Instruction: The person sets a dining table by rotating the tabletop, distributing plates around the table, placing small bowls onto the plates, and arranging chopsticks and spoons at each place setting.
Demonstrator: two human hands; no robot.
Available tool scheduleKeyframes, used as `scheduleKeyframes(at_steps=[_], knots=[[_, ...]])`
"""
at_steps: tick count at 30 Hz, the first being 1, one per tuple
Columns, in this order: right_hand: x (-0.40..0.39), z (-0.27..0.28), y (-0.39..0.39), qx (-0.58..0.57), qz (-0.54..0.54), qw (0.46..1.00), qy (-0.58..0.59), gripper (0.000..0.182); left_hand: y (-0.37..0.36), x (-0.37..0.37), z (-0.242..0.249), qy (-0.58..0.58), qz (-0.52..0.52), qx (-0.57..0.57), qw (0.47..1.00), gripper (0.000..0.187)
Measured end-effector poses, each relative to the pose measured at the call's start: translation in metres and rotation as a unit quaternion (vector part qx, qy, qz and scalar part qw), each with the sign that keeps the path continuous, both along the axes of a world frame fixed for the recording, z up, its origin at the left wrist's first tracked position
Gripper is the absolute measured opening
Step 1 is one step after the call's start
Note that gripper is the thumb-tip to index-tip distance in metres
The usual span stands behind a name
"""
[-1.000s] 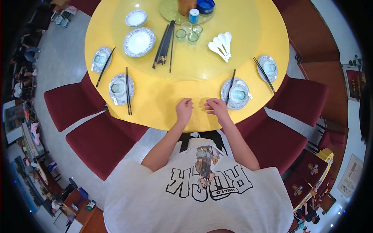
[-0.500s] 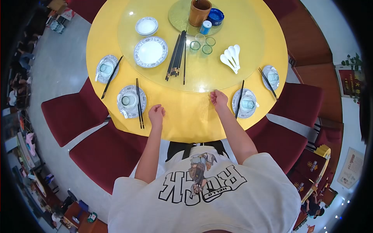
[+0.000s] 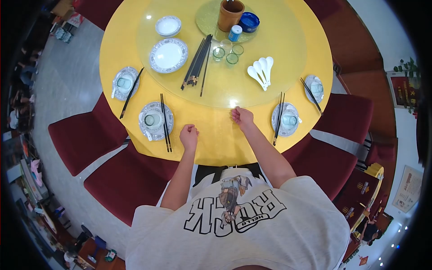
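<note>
My right hand (image 3: 243,118) is at the near rim of the glass turntable (image 3: 216,100), its fingers bent against the edge. Loosely closed and with nothing visible in it, my left hand (image 3: 189,136) hovers over the yellow tablecloth (image 3: 211,139). On the turntable lie a bundle of black chopsticks (image 3: 196,63), several white spoons (image 3: 261,72), green-tinted glasses (image 3: 232,58), a stack of patterned plates (image 3: 168,55) and a stack of white bowls (image 3: 168,26). Left of my left hand is a place setting (image 3: 155,135) with a glass and a chopstick pair (image 3: 166,121).
Another setting (image 3: 294,130) lies right of my right hand, with chopsticks (image 3: 279,118). Smaller settings lie farther out on both sides. A brown pot (image 3: 229,18), blue ashtray (image 3: 249,21) and small blue can (image 3: 235,33) stand toward the back. Maroon chairs (image 3: 121,184) ring the table.
The turntable has turned clockwise: the spoons, chopsticks and plates have shifted left. My right hand has moved left along the rim, and my left hand slightly right.
</note>
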State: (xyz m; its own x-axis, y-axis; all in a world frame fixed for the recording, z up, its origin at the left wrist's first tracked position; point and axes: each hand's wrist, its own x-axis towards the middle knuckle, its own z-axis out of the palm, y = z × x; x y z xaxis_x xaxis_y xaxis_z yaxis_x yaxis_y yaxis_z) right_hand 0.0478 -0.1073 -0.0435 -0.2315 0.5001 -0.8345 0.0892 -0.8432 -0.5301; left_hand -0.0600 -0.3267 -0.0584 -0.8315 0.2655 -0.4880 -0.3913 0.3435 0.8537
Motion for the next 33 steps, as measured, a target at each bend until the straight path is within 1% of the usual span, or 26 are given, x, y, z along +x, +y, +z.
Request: scheduleKeyframes(at_steps=[2,3,5,6,7,8,9,10,12,14,16,17,19,22,24,26,27,28,29,30,31,32,33], knots=[[-0.007,0.005,-0.002,-0.013,-0.010,1.000,0.006,0.013,0.000,0.003,0.003,0.072,-0.010,-0.010,0.997,0.010],[-0.007,0.001,0.000,-0.024,-0.015,1.000,0.013,0.013,-0.001,0.005,-0.001,0.072,-0.013,-0.010,0.997,0.010],[-0.007,-0.002,0.006,-0.020,-0.034,0.999,0.020,0.014,-0.003,0.008,-0.007,0.222,-0.068,-0.095,0.968,0.010],[-0.005,-0.002,0.010,-0.015,-0.050,0.998,0.026,0.014,-0.001,0.008,-0.001,0.221,-0.071,-0.094,0.968,0.010],[0.000,-0.003,0.016,-0.014,-0.052,0.998,0.023,0.014,0.003,0.013,0.004,0.265,-0.078,-0.123,0.953,0.010],[-0.001,-0.002,0.021,-0.016,-0.086,0.996,0.000,0.015,0.005,0.012,0.011,0.311,-0.085,-0.151,0.935,0.010],[-0.001,0.000,0.025,-0.019,-0.119,0.992,-0.022,0.015,0.006,0.012,0.013,0.310,-0.085,-0.149,0.935,0.010],[0.002,-0.011,0.029,-0.018,-0.120,0.992,-0.023,0.015,0.007,0.013,0.013,0.321,-0.086,-0.148,0.931,0.010],[0.008,-0.029,0.033,-0.003,-0.111,0.993,0.032,0.016,0.002,0.010,0.012,0.330,-0.090,-0.144,0.929,0.010],[0.007,-0.029,0.026,0.008,-0.088,0.996,-0.002,0.015,0.002,0.011,0.004,0.367,-0.105,-0.181,0.906,0.010],[0.009,-0.019,0.024,-0.021,-0.064,0.998,-0.002,0.016,0.004,0.011,0.009,0.358,-0.118,-0.164,0.912,0.010],[0.013,-0.012,0.025,-0.018,-0.075,0.997,-0.006,0.016,0.003,0.010,0.013,0.356,-0.113,-0.165,0.913,0.010],[0.015,-0.003,0.025,-0.020,-0.029,0.999,-0.005,0.021,0.004,0.011,0.015,0.348,-0.119,-0.166,0.915,0.010],[0.026,0.009,0.030,-0.016,-0.030,0.999,-0.023,0.024,0.005,0.011,0.013,0.344,-0.113,-0.178,0.915,0.010],[0.033,0.014,0.030,-0.018,-0.027,0.999,-0.015,0.022,0.006,0.013,0.012,0.346,-0.110,-0.183,0.914,0.009],[0.045,0.021,0.029,-0.018,-0.030,0.999,-0.004,0.020,0.009,0.014,0.009,0.388,-0.112,-0.205,0.892,0.010],[0.051,0.040,0.026,0.003,0.026,1.000,-0.017,0.019,0.014,0.016,0.010,0.389,-0.115,-0.203,0.891,0.010],[0.060,0.055,0.022,0.023,0.083,0.996,-0.030,0.018,0.019,0.020,0.011,0.371,-0.153,-0.169,0.900,0.010],[0.074,0.061,0.017,0.021,0.077,0.996,-0.031,0.018,0.023,0.025,0.014,0.351,-0.193,-0.136,0.906,0.010],[0.092,0.065,0.011,0.083,0.163,0.981,-0.063,0.021,0.032,0.033,0.020,0.350,-0.201,-0.135,0.905,0.010],[0.110,0.069,0.008,0.142,0.246,0.954,-0.097,0.023,0.048,0.044,0.028,0.338,-0.263,-0.095,0.899,0.010],[0.131,0.067,0.006,0.138,0.238,0.956,-0.102,0.023,0.065,0.058,0.034,0.321,-0.326,-0.055,0.887,0.011],[0.158,0.060,0.003,0.238,0.244,0.925,-0.167,0.021,0.081,0.072,0.033,0.285,-0.358,-0.023,0.889,0.012]])
